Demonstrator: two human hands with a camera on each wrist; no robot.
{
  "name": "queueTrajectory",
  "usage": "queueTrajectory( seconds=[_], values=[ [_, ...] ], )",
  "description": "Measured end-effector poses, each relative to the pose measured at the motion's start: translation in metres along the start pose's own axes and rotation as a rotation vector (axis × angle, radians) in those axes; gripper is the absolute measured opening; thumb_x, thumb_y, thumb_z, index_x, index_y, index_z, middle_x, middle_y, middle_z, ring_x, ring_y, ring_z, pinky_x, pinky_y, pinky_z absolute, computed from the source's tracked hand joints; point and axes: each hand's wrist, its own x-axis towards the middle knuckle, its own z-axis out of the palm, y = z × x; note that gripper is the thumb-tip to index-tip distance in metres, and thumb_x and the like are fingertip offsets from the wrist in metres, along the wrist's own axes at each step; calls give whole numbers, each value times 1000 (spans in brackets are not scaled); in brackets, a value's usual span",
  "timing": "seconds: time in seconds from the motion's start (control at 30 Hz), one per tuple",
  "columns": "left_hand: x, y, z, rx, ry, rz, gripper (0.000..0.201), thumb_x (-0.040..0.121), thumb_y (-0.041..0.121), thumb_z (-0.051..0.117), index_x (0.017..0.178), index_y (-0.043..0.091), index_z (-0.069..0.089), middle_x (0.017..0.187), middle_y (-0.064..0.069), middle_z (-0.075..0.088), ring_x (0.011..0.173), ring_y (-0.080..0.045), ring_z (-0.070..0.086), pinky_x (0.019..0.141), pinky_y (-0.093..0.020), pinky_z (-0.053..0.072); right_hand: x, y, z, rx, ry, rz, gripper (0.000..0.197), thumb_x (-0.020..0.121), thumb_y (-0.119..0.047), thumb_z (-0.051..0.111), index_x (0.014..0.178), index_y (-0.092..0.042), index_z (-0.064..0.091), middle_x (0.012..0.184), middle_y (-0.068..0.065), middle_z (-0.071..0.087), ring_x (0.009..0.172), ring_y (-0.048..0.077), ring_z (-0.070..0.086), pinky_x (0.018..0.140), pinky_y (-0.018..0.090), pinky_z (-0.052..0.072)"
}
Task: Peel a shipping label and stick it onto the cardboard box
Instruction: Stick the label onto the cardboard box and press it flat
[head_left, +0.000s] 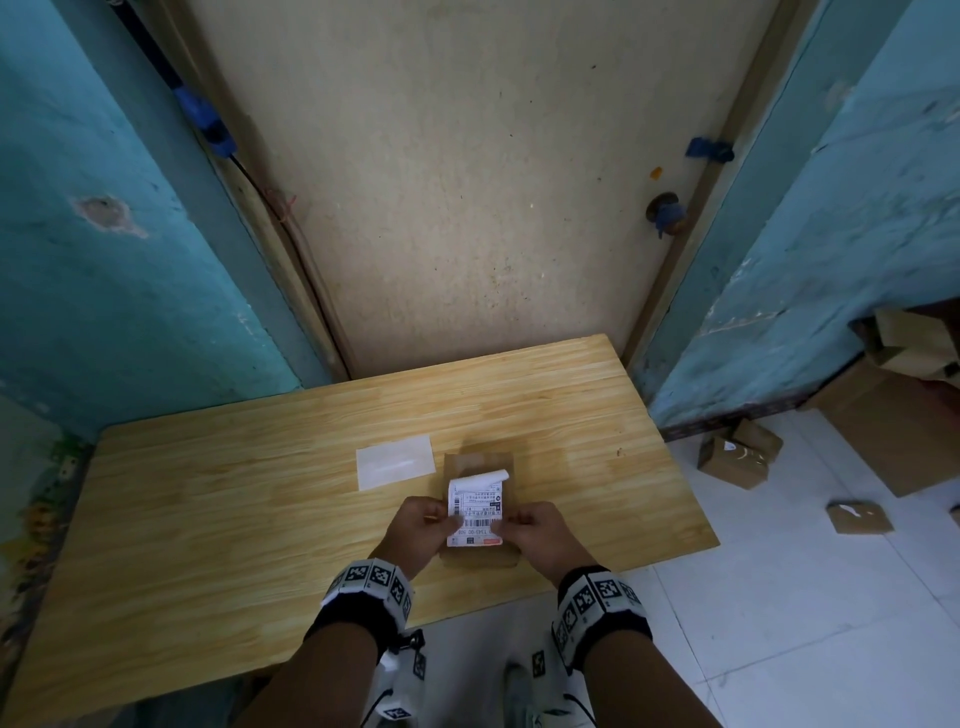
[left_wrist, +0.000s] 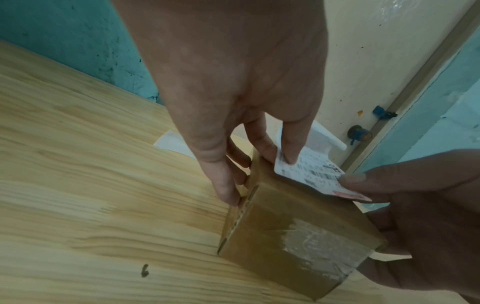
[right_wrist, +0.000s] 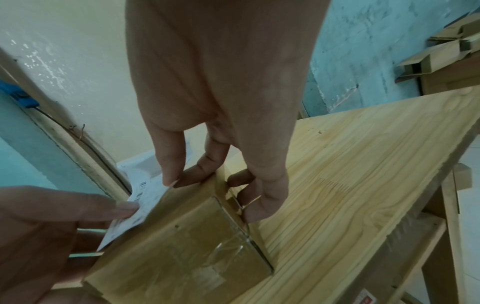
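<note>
While the shipping label (head_left: 475, 512) lies printed side up across the top of the cardboard box (head_left: 480, 551), its far end curls up off the cardboard. That box stands shut and taped near the tabletop's (head_left: 260, 519) near edge, right of its middle; what it holds cannot be seen. At the label's left edge the left hand (head_left: 418, 530) pinches the paper between thumb and fingers, its other fingers against the box's side. Opposite it, the right hand (head_left: 540, 532) pinches the label's right edge, the rest of its fingers curled against the box's right side. Just beyond the box, toward the tabletop's middle, lies a white backing sheet (head_left: 395, 462). More small cardboard boxes (head_left: 737, 457) sit on the tiled floor past the tabletop's right edge.
</note>
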Motion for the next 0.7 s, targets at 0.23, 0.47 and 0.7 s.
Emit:
queueTrajectory(
  seconds=[0.23,0.47,0.7],
  values=[
    [-6,2,-3,49,-8,-18,4,81,5,74,77,6,74,55,7,67,43,0,56,48,-19,42,-5,-3,1,-82,30,-17,5,82,-10,76,85,-12,79,92,6,80,88,20,75,80,32,59],
    [-11,2,-4,109,-9,40,12,78,4,77,71,12,73,71,0,73,60,-6,65,55,-19,50,-5,-1,2,-106,60,-26,4,80,-8,77,82,-5,78,92,15,79,78,16,72,75,32,58],
    [-12,2,-1,118,0,52,10,75,6,81,73,11,73,78,-1,75,70,-8,68,59,-16,51,-4,4,4,-120,85,-38,9,76,-5,79,80,2,76,89,19,78,75,15,70,78,37,59]
  ],
)
